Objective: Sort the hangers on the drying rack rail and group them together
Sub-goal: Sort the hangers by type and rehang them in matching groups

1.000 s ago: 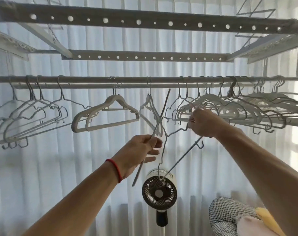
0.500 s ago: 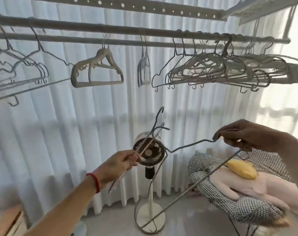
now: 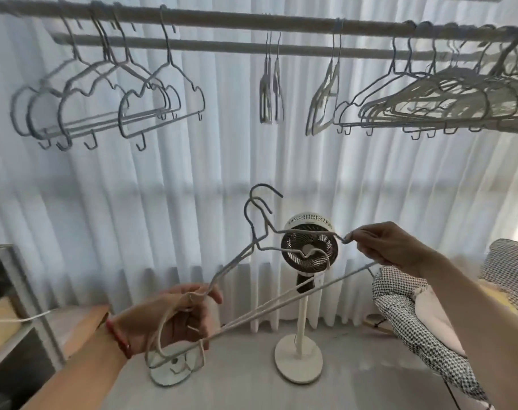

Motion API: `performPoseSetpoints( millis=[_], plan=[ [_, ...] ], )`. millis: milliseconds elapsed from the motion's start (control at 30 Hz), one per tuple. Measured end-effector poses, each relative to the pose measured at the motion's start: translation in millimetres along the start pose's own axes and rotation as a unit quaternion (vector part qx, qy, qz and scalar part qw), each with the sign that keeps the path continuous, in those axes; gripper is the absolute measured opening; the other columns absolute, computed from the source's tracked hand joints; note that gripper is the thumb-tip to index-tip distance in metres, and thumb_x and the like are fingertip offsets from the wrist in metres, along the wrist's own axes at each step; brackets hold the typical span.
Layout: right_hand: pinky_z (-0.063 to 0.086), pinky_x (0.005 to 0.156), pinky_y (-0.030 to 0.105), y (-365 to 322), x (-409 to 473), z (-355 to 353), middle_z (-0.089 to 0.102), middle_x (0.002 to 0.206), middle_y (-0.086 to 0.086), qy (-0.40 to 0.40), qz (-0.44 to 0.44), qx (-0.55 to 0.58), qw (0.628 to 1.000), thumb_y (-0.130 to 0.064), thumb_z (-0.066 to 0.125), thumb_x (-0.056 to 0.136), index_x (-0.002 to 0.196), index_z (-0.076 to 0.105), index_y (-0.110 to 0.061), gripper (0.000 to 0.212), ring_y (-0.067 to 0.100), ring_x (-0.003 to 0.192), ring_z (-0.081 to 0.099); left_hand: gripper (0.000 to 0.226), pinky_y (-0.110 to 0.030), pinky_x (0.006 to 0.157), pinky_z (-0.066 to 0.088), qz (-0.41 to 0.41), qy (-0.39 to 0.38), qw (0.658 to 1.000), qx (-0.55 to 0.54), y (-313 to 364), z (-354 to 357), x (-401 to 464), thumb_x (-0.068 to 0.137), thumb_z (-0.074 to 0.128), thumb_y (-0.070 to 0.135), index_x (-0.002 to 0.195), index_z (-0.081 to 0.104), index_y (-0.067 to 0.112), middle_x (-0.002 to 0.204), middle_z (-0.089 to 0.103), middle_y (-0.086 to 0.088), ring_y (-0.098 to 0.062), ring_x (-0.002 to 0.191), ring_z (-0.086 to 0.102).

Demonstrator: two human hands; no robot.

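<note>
Left hand: left hand [image 3: 175,318], fingers curled round one end of two thin grey wire hangers [image 3: 281,300]
Right hand: right hand [image 3: 391,247], fingers pinching the other end
Hangers: off the rail, held low
Behind: white pedestal fan [image 3: 308,250]
Above: grey metal rail [image 3: 252,17], more hangers hooked on

Two grey wire hangers [image 3: 252,253] held off the rail [image 3: 252,17], hooks up.

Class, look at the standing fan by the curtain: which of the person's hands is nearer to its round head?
The right hand. It pinches a wire hanger just right of the fan head, level with it. The left hand grips the hangers' other end, lower and well to the fan's left.
</note>
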State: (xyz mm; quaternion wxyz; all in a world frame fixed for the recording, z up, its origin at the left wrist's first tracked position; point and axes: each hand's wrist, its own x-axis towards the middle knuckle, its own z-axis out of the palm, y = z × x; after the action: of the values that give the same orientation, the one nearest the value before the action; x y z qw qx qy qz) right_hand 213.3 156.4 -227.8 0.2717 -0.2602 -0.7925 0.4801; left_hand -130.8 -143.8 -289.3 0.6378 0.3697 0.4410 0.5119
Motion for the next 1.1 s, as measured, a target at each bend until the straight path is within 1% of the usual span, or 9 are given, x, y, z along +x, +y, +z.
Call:
performPoseSetpoints(
  millis=[200, 400, 500, 700, 800, 900, 967, 1033, 1100],
  plan=[
    [0.030, 0.048, 0.025, 9, 47, 51, 0.044, 0.052, 0.001, 0.042, -0.034, -0.054, 0.997, -0.051, 0.071, 0.078, 0.086, 0.082, -0.010, 0.043, 0.016, 0.051, 0.032, 0.029, -0.034, 0.054, 0.046, 0.030, 0.079, 0.995, -0.053, 17, -8, -27, 0.101, 0.049, 0.025, 0.106, 0.060, -0.001, 0.048, 0.040, -0.007, -0.027, 0.054, 0.051],
    [0.035, 0.049, 0.019, 28, 78, 78, 0.050, 0.047, -0.003, 0.082, -0.045, -0.089, 0.992, -0.032, 0.070, 0.094, 0.079, 0.080, -0.011, 0.028, 0.010, 0.046, 0.042, 0.032, -0.019, 0.036, 0.035, 0.012, 0.002, 0.994, -0.111, 38, -14, -49, 0.101, 0.054, 0.040, 0.097, 0.062, 0.009, 0.048, 0.028, 0.001, -0.013, 0.032, 0.036],
    [0.040, 0.053, 0.024, 25, 89, 90, 0.053, 0.047, -0.002, 0.066, -0.057, -0.109, 0.990, -0.041, 0.069, 0.092, 0.079, 0.079, -0.014, 0.032, 0.014, 0.049, 0.047, 0.018, -0.020, 0.036, 0.026, 0.009, 0.020, 0.999, -0.033, 52, 2, -58, 0.091, 0.071, 0.021, 0.095, 0.058, 0.009, 0.057, 0.018, -0.002, -0.012, 0.034, 0.036],
    [0.044, 0.055, 0.025, 9, 104, 99, 0.063, 0.052, 0.007, 0.069, -0.078, -0.090, 0.990, -0.034, 0.067, 0.097, 0.077, 0.078, -0.030, 0.023, 0.012, 0.044, 0.055, 0.012, -0.040, 0.067, 0.056, 0.018, 0.012, 0.999, 0.023, 71, 35, -67, 0.094, 0.056, 0.004, 0.105, 0.051, 0.005, 0.082, 0.053, -0.014, -0.027, 0.066, 0.061],
    [0.046, 0.060, 0.033, 3, 107, 97, 0.063, 0.052, 0.004, 0.058, -0.055, -0.094, 0.992, -0.043, 0.064, 0.095, 0.084, 0.078, -0.028, 0.023, 0.014, 0.044, 0.056, 0.030, -0.034, 0.053, 0.054, 0.025, 0.045, 0.999, -0.008, 77, 50, -70, 0.096, 0.056, -0.001, 0.125, 0.050, 0.000, 0.081, 0.053, -0.017, -0.023, 0.054, 0.058],
    [0.055, 0.086, 0.041, -14, 111, 104, 0.074, 0.099, 0.011, 0.029, -0.001, -0.163, 0.986, -0.055, 0.058, 0.092, 0.128, 0.063, -0.018, 0.052, 0.030, 0.092, 0.072, 0.024, -0.021, 0.035, 0.036, 0.060, 0.088, 0.994, -0.029, 90, 71, -65, 0.095, 0.053, -0.002, 0.119, 0.053, -0.002, 0.073, 0.049, -0.012, -0.010, 0.033, 0.043],
    [0.038, 0.111, 0.046, -32, 114, 116, 0.048, 0.147, 0.021, 0.025, 0.017, -0.278, 0.960, -0.048, 0.056, 0.099, 0.157, 0.026, -0.011, 0.074, 0.040, 0.136, 0.046, 0.019, -0.018, 0.031, 0.030, 0.089, 0.121, 0.988, -0.014, 102, 81, -59, 0.095, 0.050, -0.001, 0.114, 0.055, -0.003, 0.071, 0.049, -0.010, -0.006, 0.029, 0.037],
    [0.031, 0.115, 0.049, -64, 108, 133, 0.035, 0.155, 0.021, 0.047, -0.023, -0.310, 0.949, -0.040, 0.052, 0.102, 0.157, 0.020, -0.008, 0.071, 0.041, 0.142, 0.035, 0.019, -0.017, 0.030, 0.029, 0.112, 0.145, 0.983, 0.013, 117, 91, -52, 0.095, 0.050, 0.002, 0.112, 0.057, -0.003, 0.070, 0.049, -0.009, -0.006, 0.028, 0.034],
    [0.041, 0.106, 0.043, -106, 92, 150, 0.059, 0.134, 0.014, 0.094, -0.065, -0.225, 0.968, -0.037, 0.050, 0.103, 0.139, 0.049, -0.009, 0.046, 0.033, 0.128, 0.052, 0.019, -0.017, 0.030, 0.028, 0.134, 0.161, 0.977, 0.024, 129, 99, -42, 0.099, 0.048, 0.002, 0.115, 0.057, -0.003, 0.070, 0.049, -0.008, -0.005, 0.029, 0.032]
  ],
)
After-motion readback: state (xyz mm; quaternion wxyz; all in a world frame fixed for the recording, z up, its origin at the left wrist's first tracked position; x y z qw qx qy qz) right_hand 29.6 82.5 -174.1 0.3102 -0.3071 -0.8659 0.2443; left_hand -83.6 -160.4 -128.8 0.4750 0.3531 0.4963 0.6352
